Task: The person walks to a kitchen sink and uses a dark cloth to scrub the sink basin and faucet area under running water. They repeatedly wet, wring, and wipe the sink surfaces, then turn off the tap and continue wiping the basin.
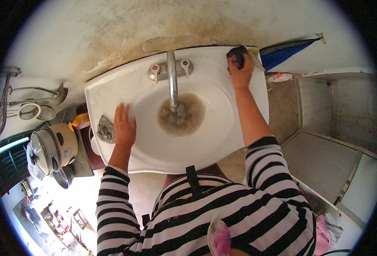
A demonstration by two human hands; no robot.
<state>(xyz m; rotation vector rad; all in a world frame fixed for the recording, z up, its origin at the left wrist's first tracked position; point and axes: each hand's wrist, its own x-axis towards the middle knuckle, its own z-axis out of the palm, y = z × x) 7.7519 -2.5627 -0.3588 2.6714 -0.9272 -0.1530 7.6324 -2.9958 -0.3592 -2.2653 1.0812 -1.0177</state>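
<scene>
A white ceramic washbasin (218,128) spreads before me, with murky brownish water (182,118) in the bottom of its bowl. Over the bowl reaches a chrome faucet (172,76) with two handles, one marked red and one blue. My right hand (242,72) grips a dark, pinkish-black cloth or scrub pad (238,56) on the basin's back right corner. Its exact kind is hard to tell. My left hand (124,128) lies flat on the left rim, holding nothing, fingers forward. Just left of it sits a crumpled grey scouring pad or rag (105,129).
Left of the basin are a yellow bottle (80,121) and a rice cooker (60,147) with a metal lid. Ladles and strainers (38,107) hang on the left wall. A blue cloth (281,52) hangs at the right, above a framed panel structure (322,160).
</scene>
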